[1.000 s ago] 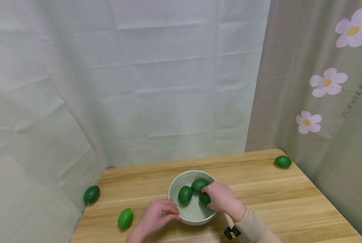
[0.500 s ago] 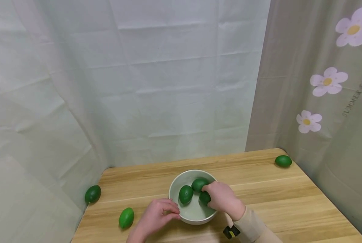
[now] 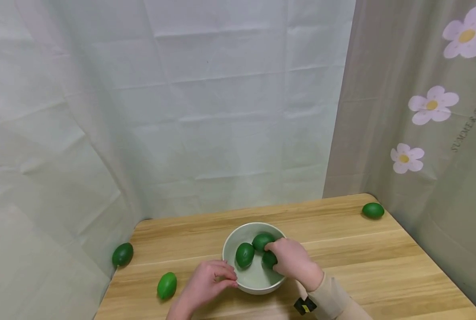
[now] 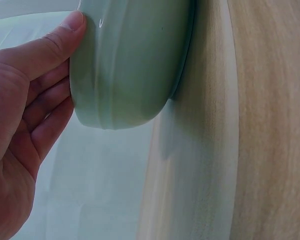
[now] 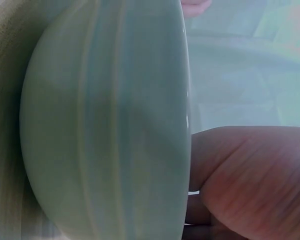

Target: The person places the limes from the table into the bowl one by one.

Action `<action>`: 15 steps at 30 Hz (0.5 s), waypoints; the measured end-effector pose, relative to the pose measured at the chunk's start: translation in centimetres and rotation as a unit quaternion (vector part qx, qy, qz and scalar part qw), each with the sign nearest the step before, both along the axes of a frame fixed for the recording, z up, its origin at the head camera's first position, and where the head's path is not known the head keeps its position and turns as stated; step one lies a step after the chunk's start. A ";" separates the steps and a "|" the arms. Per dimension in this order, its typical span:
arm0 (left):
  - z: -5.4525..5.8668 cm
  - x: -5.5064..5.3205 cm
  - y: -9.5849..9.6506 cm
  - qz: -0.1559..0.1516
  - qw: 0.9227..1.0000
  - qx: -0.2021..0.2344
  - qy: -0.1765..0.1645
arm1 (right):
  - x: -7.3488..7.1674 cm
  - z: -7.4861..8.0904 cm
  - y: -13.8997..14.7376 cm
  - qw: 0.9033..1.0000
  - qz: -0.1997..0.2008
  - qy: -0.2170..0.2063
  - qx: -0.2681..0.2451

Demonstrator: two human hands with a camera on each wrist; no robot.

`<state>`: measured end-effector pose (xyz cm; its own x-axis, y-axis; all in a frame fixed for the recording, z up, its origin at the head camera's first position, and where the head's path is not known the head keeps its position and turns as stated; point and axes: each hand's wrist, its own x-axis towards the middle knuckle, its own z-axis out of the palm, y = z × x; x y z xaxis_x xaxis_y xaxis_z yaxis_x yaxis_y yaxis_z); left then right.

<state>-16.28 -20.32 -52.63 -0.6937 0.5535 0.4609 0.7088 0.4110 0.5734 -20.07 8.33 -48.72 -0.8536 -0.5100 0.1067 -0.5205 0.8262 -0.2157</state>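
A person's left hand [image 3: 210, 282] pinches the near-left rim of a pale green bowl [image 3: 255, 291] on a wooden desk [image 3: 382, 266], a bright green fruit [image 3: 167, 286] lying to its left. Inside, the right hand's [image 3: 291, 260] grip grasps and partly hides a dark fruit [image 3: 268, 260], hemmed in by a second fruit [image 3: 244, 255] and third fruit [image 3: 263, 242]. Beyond, an edge fruit [image 3: 123, 254], a far-corner fruit [image 3: 373, 210] and curtains [image 3: 222, 111].

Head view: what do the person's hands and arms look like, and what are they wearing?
The left hand and right hand are both human and ungloved. The right arm wears a plain beige sleeve ending near the wrist, with a small black-and-yellow block beside it; its attachment is unclear. No sleeve shows on the left arm before the picture cuts off.
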 end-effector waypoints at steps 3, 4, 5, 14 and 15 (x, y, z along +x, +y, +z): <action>0.0 0.0 0.0 0.003 1.000 -0.002 -0.011 | 0.0 0.0 0.0 1.000 0.001 0.006 0.000; 0.1 0.0 0.0 0.004 1.000 -0.003 -0.013 | 0.0 0.0 0.0 1.000 0.002 0.007 0.000; 0.1 0.0 -0.1 0.005 1.000 -0.004 -0.017 | 0.0 0.0 0.0 1.000 0.001 0.007 0.000; 0.0 -0.1 -0.1 0.008 1.000 -0.009 -0.020 | 0.1 0.1 0.0 1.000 -0.001 0.008 -0.002; 0.0 -0.1 -0.1 0.007 1.000 -0.008 -0.019 | 0.2 0.1 -0.1 1.000 -0.001 0.008 -0.003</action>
